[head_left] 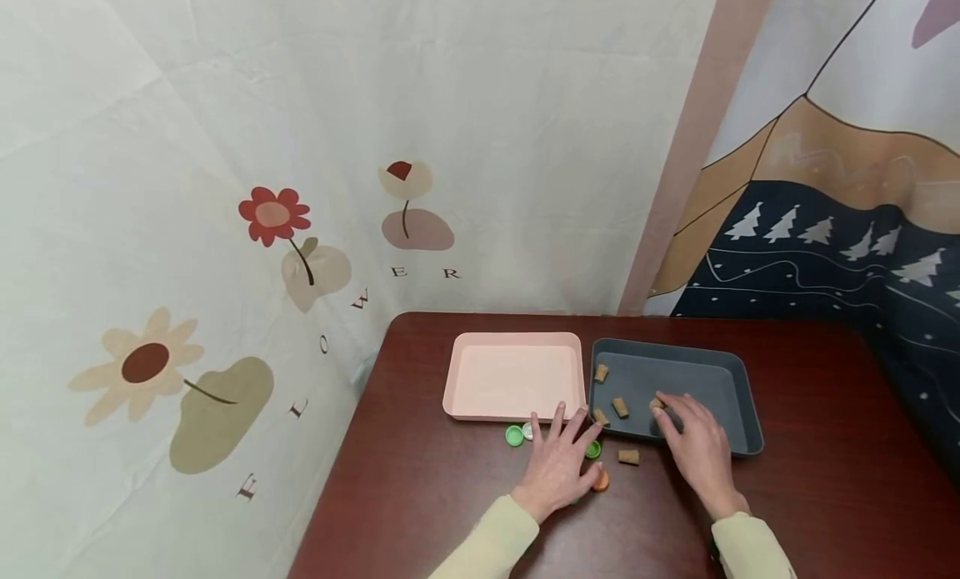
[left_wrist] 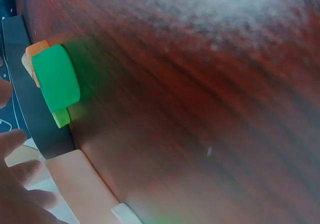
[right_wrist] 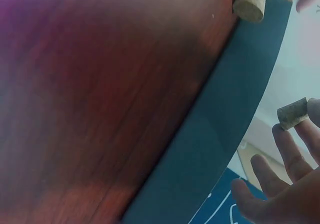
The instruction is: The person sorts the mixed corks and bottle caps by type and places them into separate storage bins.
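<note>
My right hand (head_left: 697, 454) pinches a cork (right_wrist: 292, 113) between thumb and fingers, over the dark grey tray (head_left: 708, 383). Several other corks lie at that tray's left side, among them one cork (head_left: 619, 407) near its middle left. Another cork (head_left: 628, 456) lies on the table just in front of the tray. Spread out with straight fingers, my left hand (head_left: 555, 466) hovers or rests among bottle caps; contact cannot be told. Near its thumb is an orange cap (head_left: 601, 480), and beyond it a green cap (head_left: 592, 449). A darker green cap (left_wrist: 57, 78) shows large in the left wrist view.
A pink tray (head_left: 517, 375) stands left of the grey one, beyond the left hand. At its front edge lie a green cap (head_left: 513, 435) and a white cap (head_left: 527, 431). Printed cloth (head_left: 525, 146) hangs behind the dark red table (head_left: 405, 479).
</note>
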The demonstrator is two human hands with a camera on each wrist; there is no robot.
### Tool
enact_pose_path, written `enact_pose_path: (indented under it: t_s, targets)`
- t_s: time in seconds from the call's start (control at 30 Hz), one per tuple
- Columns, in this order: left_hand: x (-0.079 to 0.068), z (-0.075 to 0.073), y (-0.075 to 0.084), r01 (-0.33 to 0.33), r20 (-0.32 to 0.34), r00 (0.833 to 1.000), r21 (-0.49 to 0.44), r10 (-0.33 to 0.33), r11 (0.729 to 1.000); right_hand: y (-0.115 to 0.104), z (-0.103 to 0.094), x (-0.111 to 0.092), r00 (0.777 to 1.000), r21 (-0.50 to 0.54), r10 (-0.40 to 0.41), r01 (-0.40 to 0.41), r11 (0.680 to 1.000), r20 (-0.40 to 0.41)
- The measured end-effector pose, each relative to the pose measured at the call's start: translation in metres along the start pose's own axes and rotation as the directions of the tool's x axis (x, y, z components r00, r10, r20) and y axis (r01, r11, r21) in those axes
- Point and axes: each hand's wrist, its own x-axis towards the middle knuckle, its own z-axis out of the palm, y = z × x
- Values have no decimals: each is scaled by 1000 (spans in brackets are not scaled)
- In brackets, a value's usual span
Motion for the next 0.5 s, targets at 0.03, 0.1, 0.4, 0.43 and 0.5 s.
enact_pose_path:
  t_s: [0.03,0.1,0.4,0.43,0.5]
  targets:
    - [0,0,0,1,4,1000,2,-1,1000,1,0,2,1000,6,15,-15,1000,11]
    - [0,-1,0,2,10,1000,4,-2,1000,2,0,6,999,8,42,-42,999,29]
    - [1,2,0,6,23,1000,-6,-6,1000,11,12,25,991,-66,81,-74,995,105]
    - [1,3,0,6,23,1000,-7,-6,1000,11,13,27,990,-84,73,-63,994,121]
    - [0,3,0,6,26,1000,-11,-5,1000,13,17,30,988,-124,41,-23,992,152]
